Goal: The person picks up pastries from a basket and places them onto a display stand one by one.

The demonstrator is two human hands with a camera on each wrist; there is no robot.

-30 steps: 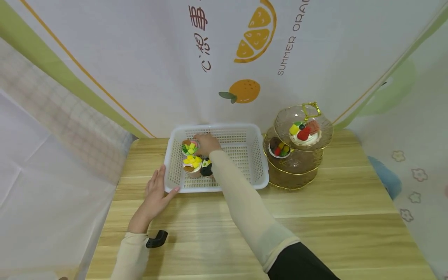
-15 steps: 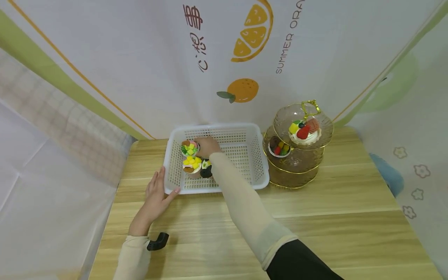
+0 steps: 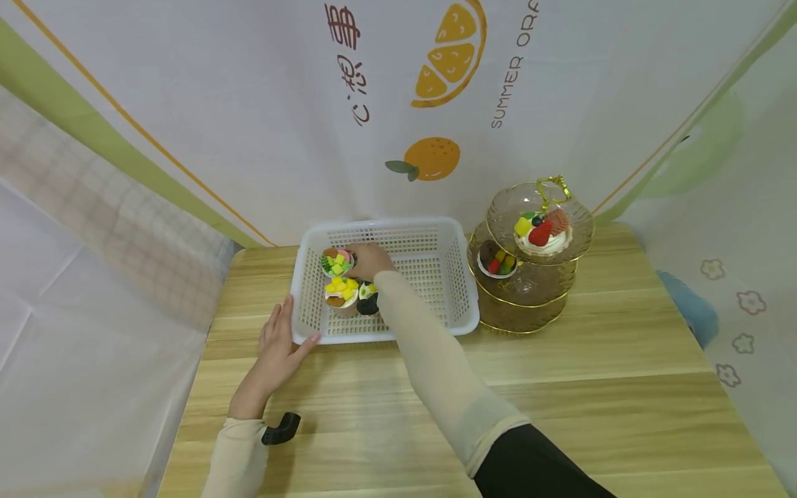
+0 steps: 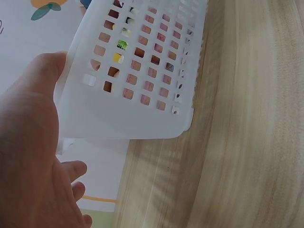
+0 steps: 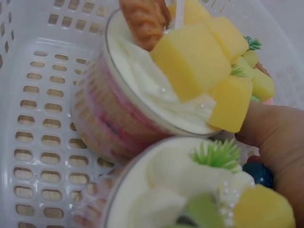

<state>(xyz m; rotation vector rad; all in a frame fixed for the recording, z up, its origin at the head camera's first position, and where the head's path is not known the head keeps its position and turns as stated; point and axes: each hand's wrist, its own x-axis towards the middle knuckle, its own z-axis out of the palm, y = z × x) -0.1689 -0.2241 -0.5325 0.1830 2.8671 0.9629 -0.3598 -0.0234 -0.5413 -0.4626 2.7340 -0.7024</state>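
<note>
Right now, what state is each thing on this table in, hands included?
White basket: open-topped, partly filled
Left hand: touching the basket's rim
Right hand: inside the basket, grip hidden
Yellow-topped cup: uncovered, filled
Dark-biscuit cup: uncovered, partly hidden
Green-topped cup: beside the right hand
Tiered stand: upright
Fruit tart: on the stand's top tier
Fruit-topped cup: on the middle tier

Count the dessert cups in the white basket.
3: a green-yellow cup back left, by the right hand; a yellow-topped cup in front of it; a cup with black topping right of that, partly behind the sleeve. More may be hidden.
</note>
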